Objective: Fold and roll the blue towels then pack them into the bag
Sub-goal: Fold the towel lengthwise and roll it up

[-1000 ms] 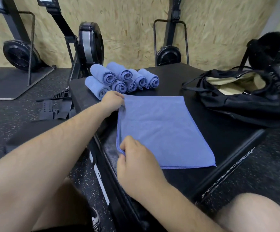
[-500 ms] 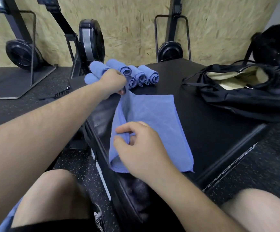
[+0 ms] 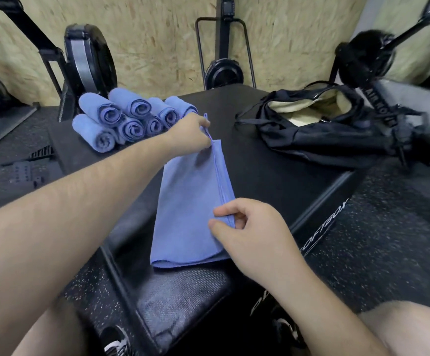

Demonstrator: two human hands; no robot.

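Observation:
A blue towel (image 3: 188, 206) lies folded lengthwise in a narrow strip on the black padded box (image 3: 273, 176). My left hand (image 3: 190, 134) pinches the far corner of its folded-over edge. My right hand (image 3: 249, 227) pinches the near end of the same edge between thumb and fingers. Several rolled blue towels (image 3: 129, 119) are stacked at the box's far left. A black bag (image 3: 332, 134) with a pale lining lies open at the far right of the box.
Rowing machines (image 3: 85, 60) stand against the chipboard wall (image 3: 157, 34) behind the box. Black speckled rubber floor (image 3: 388, 227) surrounds it. My bare knees show at the bottom corners, and a shoe (image 3: 116, 345) sits by the box's near side.
Both hands lifted the towel's left edge and carried it rightward over the rest, halving its width. The camera view also moved closer and shifted.

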